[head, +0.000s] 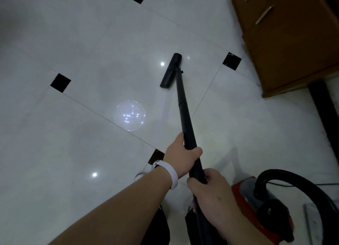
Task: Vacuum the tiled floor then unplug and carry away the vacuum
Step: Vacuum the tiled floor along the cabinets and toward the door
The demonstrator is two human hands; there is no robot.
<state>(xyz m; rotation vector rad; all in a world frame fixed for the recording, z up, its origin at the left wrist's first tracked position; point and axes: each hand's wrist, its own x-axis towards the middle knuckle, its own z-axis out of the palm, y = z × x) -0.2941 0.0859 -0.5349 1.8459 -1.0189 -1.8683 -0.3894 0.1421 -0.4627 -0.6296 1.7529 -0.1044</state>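
The left hand [180, 156] wraps its fingers round the black wand [184, 114] partway down, and the right hand [211, 188] grips the same wand lower, nearer the body. The wand slants forward to the black floor head [170, 71], which lies flat on the white tiled floor [91, 43] near a brown wooden cabinet [293, 39]. The red vacuum body [256, 202] sits on the floor to the person's right with its black hose [297, 178] arching above it.

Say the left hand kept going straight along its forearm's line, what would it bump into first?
The left hand grips the black vacuum tube, so that is met at once. Past the tube, the line seems to cross the tiled floor toward the wooden cabinet; depth is unclear.
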